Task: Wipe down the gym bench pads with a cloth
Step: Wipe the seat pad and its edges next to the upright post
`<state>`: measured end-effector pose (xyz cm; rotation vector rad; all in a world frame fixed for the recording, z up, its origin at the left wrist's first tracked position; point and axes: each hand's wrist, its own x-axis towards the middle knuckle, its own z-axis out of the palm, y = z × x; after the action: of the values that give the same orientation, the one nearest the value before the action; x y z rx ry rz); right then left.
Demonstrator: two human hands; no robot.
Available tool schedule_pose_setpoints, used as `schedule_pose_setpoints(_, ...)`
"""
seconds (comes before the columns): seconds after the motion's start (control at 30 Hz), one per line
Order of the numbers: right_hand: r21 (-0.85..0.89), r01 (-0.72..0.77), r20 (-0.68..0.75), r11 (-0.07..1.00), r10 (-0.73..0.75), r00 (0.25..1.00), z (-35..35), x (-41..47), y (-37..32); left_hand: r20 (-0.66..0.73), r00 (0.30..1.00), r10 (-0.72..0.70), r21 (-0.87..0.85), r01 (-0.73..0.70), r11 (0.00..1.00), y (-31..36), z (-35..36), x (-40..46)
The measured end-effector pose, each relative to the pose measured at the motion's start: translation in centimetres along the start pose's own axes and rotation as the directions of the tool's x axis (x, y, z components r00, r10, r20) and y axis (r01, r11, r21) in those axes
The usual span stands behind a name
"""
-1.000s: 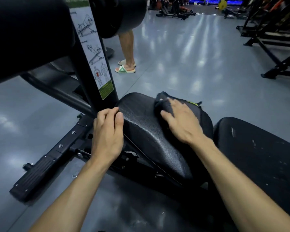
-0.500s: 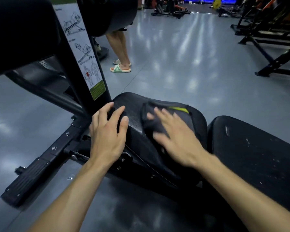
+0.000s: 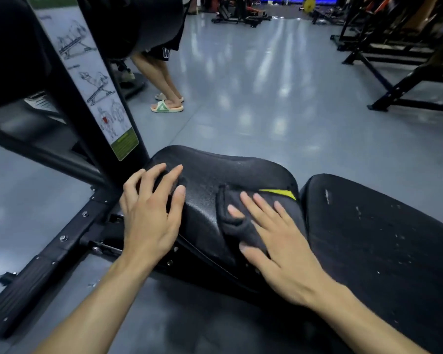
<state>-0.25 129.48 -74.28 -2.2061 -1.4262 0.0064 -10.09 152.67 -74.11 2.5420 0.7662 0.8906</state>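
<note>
On the near right part of the black seat pad (image 3: 228, 175), a dark folded cloth (image 3: 238, 221) lies with its long axis running near to far. Right hand (image 3: 276, 241) presses it flat, fingers straight. Left hand (image 3: 151, 215) rests on the pad's left edge, fingers spread.

- Two bench pads were in view: a seat pad (image 3: 230, 175) and a long pad (image 3: 384, 238).
- One dark cloth (image 3: 241, 221).
- Two hands: left hand (image 3: 149, 221), right hand (image 3: 279, 251).
- One instruction sticker (image 3: 97, 93).
- One bystander (image 3: 164, 72) in two sandals.
</note>
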Motion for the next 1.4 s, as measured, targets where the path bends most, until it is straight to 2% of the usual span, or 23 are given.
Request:
schedule_pose_setpoints(0.1, 0.096, -0.029, -0.009, 0.995, 0.03, 1.0, -1.1, 1.3, 2.8, -0.003, 1.0, 0.006, 0.018, -0.006, 1.0, 0.5, 0.6, 0.2)
schedule_pose_setpoints(0.17, 0.111, -0.204, -0.049, 0.973, 0.21, 0.976, -1.7, 5.9, 6.0, -0.011, 1.0, -0.001, 0.019, 0.001, 1.0, 0.5, 0.6, 0.4)
schedule_pose_setpoints(0.23, 0.146, -0.41, -0.091, 0.9, 0.425, 0.901, -2.0, 9.0, 7.6, -0.009, 1.0, 0.001, 0.012, -0.001, 1.0, 0.3, 0.6, 0.2)
schedule_pose_setpoints(0.3, 0.147, -0.492, -0.105, 0.858, 0.508, 0.855, -1.3, 8.7, 7.2, -0.02, 1.0, 0.01, 0.013, -0.01, 1.0, 0.2, 0.5, 0.2)
schedule_pose_setpoints(0.37, 0.201, -0.477, -0.113, 0.856, 0.504, 0.857, -0.7, 5.4, 4.8, -0.034, 0.999, 0.012, 0.007, -0.012, 1.0, 0.1, 0.5, 0.3)
schedule_pose_setpoints(0.43, 0.255, -0.38, -0.144, 0.889, 0.423, 0.895, -0.2, 1.3, 1.4, -0.054, 0.999, 0.003, -0.001, -0.004, 1.0, 0.1, 0.5, 0.7)
schedule_pose_setpoints(0.53, 0.258, -0.322, -0.132, 0.911, 0.363, 0.922, 0.6, -1.3, -1.1, -0.075, 0.997, -0.018, -0.005, 0.018, 1.0, 0.2, 0.8, 1.1)
schedule_pose_setpoints(0.63, 0.146, -0.375, -0.158, 0.915, 0.396, 0.905, 0.0, 2.4, 2.2, -0.071, 0.997, -0.013, -0.007, 0.013, 1.0, 0.1, 0.8, 1.4)
schedule_pose_setpoints(0.77, 0.124, -0.541, -0.091, 0.832, 0.553, 0.828, -1.9, 9.1, 6.8, -0.04, 0.999, -0.001, -0.036, 0.0, 0.999, -0.5, 0.3, 1.2)
schedule_pose_setpoints(0.83, 0.033, -0.507, -0.061, 0.861, 0.508, 0.859, -1.4, 8.6, 5.7, -0.038, 0.999, -0.003, -0.053, 0.001, 0.999, -0.9, 0.0, 1.2)
schedule_pose_setpoints(0.9, -0.028, -0.401, -0.063, 0.916, 0.399, 0.915, -0.7, 5.6, 3.3, -0.04, 0.999, 0.004, -0.059, -0.006, 0.998, -1.3, -0.1, 1.4)
schedule_pose_setpoints(1.0, -0.036, -0.279, -0.017, 0.96, 0.278, 0.96, -0.2, 2.0, 1.4, -0.042, 0.999, 0.023, -0.054, -0.025, 0.998, -1.7, -0.1, 1.7)
schedule_pose_setpoints(1.1, -0.011, -0.289, 0.0, 0.957, 0.289, 0.957, -1.6, 4.8, 4.0, -0.026, 0.999, 0.042, -0.066, -0.044, 0.997, -2.1, -0.3, 1.9)
schedule_pose_setpoints(1.23, -0.046, -0.426, -0.028, 0.903, 0.426, 0.905, -2.3, 11.6, 6.1, 0.015, 0.996, 0.085, -0.147, -0.082, 0.986, -3.3, -1.4, 1.9)
schedule_pose_setpoints(1.33, -0.061, -0.451, 0.008, 0.89, 0.452, 0.892, -1.1, 16.8, 3.7, 0.027, 0.996, 0.08, -0.234, -0.071, 0.97, -4.1, -2.6, 1.9)
schedule_pose_setpoints(1.4, -0.067, -0.375, 0.051, 0.925, 0.378, 0.924, 0.7, 20.3, 0.1, 0.028, 0.998, 0.047, -0.272, -0.038, 0.962, -4.4, -3.2, 1.7)
